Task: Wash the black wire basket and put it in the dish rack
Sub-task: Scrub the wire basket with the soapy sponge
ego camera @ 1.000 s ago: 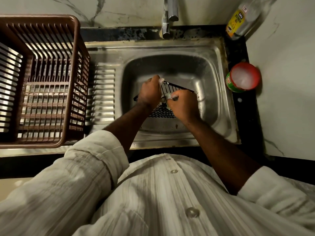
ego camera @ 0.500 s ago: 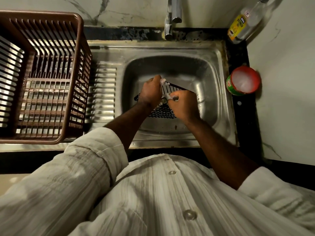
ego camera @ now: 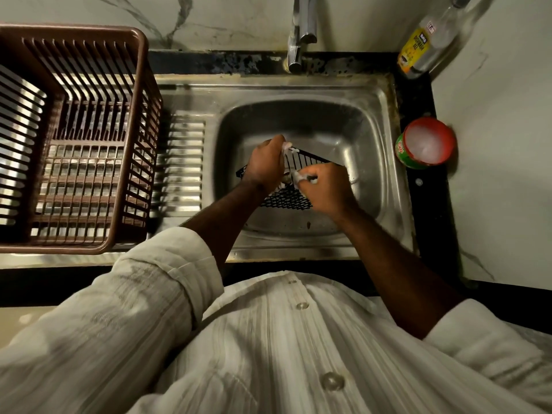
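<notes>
The black wire basket [ego camera: 294, 198] is held tilted above the steel sink bowl [ego camera: 352, 135]. My left hand [ego camera: 265, 162] grips its far left rim, with white foam on the fingertips. My right hand [ego camera: 324, 189] is closed against the basket's near right side, soapy fingers pressed on the wires; whether it holds a scrubber is hidden. The brown plastic dish rack [ego camera: 74, 138] stands at the left on the drainboard and holds nothing.
The tap [ego camera: 300, 34] rises behind the bowl, with no water visible. A dish-soap bottle [ego camera: 430, 37] leans in the back right corner. A red-rimmed tub of soap [ego camera: 425, 143] sits on the black counter at the right. The ribbed drainboard [ego camera: 183, 162] lies between rack and bowl.
Both hands stay on the basket with small rubbing shifts; my right hand has moved slightly along the wires. The basket remains over the bowl.
</notes>
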Demonstrator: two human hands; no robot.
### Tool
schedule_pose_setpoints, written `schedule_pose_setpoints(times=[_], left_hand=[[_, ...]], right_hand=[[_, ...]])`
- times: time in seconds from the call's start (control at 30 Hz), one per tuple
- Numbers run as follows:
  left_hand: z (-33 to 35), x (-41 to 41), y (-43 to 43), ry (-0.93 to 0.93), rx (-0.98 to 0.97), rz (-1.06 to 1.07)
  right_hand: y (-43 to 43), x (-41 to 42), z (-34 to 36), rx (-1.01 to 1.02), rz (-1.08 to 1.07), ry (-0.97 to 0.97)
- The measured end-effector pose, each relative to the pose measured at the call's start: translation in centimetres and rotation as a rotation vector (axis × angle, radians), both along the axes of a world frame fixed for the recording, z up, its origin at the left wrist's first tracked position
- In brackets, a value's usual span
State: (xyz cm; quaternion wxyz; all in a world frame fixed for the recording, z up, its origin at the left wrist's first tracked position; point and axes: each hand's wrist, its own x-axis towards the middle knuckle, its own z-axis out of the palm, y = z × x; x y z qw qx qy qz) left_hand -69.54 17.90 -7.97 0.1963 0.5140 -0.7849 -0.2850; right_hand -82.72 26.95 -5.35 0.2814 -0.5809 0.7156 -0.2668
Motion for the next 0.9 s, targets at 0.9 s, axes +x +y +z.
schedule_pose_setpoints(times=[0.9], left_hand=[[-0.7, 0.0, -2.1, -0.111, 0.07, 0.058]], right_hand=[[-6.9, -8.4, -7.4, 0.137, -0.066, 0.037]])
